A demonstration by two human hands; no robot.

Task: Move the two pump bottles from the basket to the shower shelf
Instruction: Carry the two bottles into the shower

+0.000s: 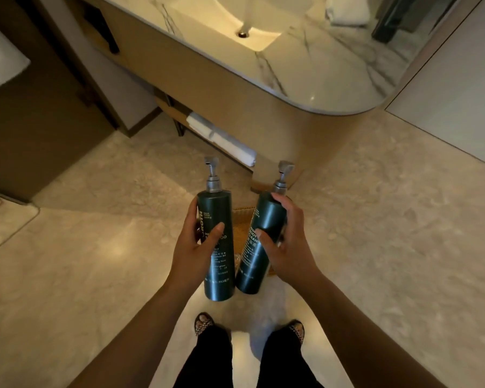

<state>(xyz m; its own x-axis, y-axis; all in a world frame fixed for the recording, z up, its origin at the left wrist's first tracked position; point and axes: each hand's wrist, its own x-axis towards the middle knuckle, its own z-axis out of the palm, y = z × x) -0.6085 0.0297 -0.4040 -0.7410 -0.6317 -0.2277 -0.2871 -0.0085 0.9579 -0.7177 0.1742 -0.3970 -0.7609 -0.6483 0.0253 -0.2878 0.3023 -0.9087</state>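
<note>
I hold two dark green pump bottles with silver pump heads upright in front of me, above the floor. My left hand (192,247) grips the shampoo bottle (217,211) around its middle. My right hand (289,242) grips the body cleanser bottle (265,219), which tilts slightly right. Between and below the two bottles a strip of the woven basket (242,222) shows on the floor, mostly hidden behind them. No shower shelf is in view.
A rounded vanity with a marble top (319,71) and a basin (235,21) stands ahead. Rolled white towels (221,138) lie on its lower shelf. A dark doorway or cabinet (39,107) is at left. Beige stone floor (389,233) surrounds my feet.
</note>
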